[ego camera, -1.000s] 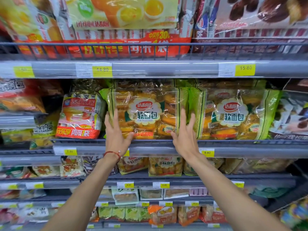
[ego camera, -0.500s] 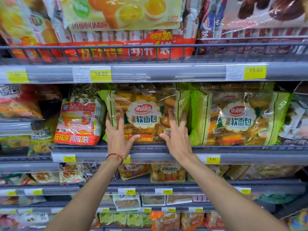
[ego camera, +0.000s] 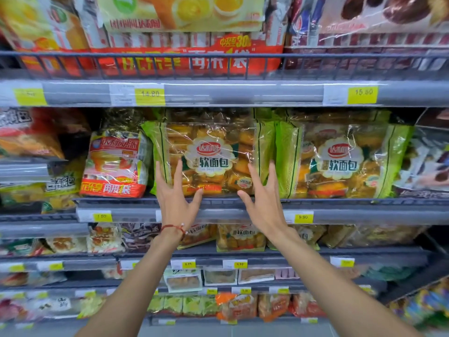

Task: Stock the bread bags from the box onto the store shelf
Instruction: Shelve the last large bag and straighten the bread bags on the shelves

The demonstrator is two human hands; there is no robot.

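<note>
A: How much room was there around the bread bag (ego camera: 211, 156)?

B: Little. It stood upright on the shelf (ego camera: 364, 216), its green side touching a matching bag (ego camera: 340, 161) on the right and a red-labelled bag (ego camera: 114, 164) on the left, under the upper shelf edge (ego camera: 243, 92).

A: And the hands?

B: The left hand (ego camera: 176, 203) and right hand (ego camera: 263, 203) had fingers spread wide against its clear front, gripping nothing.
</note>
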